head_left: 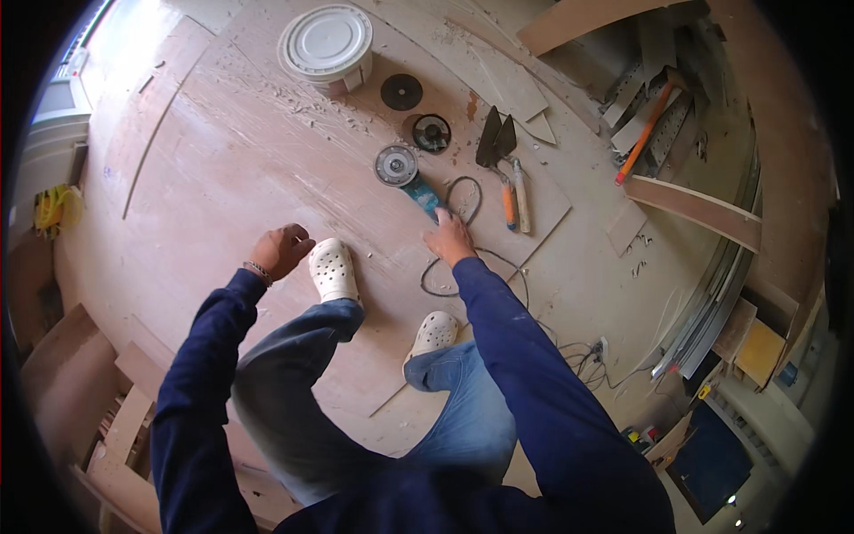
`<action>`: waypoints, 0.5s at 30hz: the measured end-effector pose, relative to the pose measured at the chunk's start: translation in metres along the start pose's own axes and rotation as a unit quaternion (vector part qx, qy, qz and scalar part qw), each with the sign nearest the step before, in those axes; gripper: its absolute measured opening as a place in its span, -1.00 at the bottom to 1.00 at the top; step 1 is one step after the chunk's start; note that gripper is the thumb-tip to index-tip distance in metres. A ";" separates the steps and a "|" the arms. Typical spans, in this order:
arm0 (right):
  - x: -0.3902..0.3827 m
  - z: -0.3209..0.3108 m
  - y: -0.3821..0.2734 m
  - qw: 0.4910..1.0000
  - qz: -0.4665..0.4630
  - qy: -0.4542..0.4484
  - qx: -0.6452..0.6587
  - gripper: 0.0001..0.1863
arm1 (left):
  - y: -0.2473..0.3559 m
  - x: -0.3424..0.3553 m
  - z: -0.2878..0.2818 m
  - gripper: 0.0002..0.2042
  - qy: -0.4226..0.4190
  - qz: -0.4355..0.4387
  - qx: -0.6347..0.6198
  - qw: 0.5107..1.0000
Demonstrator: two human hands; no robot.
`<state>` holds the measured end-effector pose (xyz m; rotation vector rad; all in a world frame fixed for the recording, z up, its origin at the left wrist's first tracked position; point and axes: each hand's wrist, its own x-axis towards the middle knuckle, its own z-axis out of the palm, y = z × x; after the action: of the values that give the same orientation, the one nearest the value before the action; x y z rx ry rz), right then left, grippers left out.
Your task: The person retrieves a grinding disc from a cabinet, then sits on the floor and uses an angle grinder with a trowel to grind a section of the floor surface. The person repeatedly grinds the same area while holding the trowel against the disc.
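Note:
My right hand [451, 238] is closed round the tail end of a teal angle grinder [421, 196], which lies on the dusty board with its round metal disc [397, 165] turned up. The grinder's black cord [434, 283] loops under and beside my wrist. Above the board, next to my left clog [333, 270], my left hand [281, 250] hangs with loosely bent fingers and nothing visible in it. Beyond the grinder lie a black guard-like round part [431, 133] and a dark cutting disc [401, 92]. Two trowels [503, 169] rest to its right, one with an orange handle.
A lidded white bucket [327, 49] stands at the far side. Rubble and board offcuts lie about. An orange-handled hammer [647, 129] leans on scrap at the right, above a wooden strip [698, 209]. Long metal profiles [712, 303] and tangled cables [587, 356] lie nearer.

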<state>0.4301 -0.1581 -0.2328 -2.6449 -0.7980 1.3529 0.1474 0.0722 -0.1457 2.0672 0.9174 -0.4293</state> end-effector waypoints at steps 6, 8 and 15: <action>0.079 0.055 -0.019 0.994 0.005 0.075 -0.082 -0.12 | -0.073 0.075 0.064 -0.64 0.028 -0.003 0.008 1.000; 0.094 0.068 -0.005 0.983 -0.013 0.166 -0.082 -0.23 | -0.076 0.087 0.080 -0.61 0.017 -0.015 -0.018 1.000; 0.099 0.071 -0.024 0.989 -0.008 0.143 -0.028 -0.37 | -0.093 0.080 0.125 -0.58 0.050 -0.016 -0.091 0.994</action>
<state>0.4121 -0.1025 -0.3424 -2.7781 -0.8252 0.9287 0.1349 0.0469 -0.3187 1.9241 1.0127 -0.2512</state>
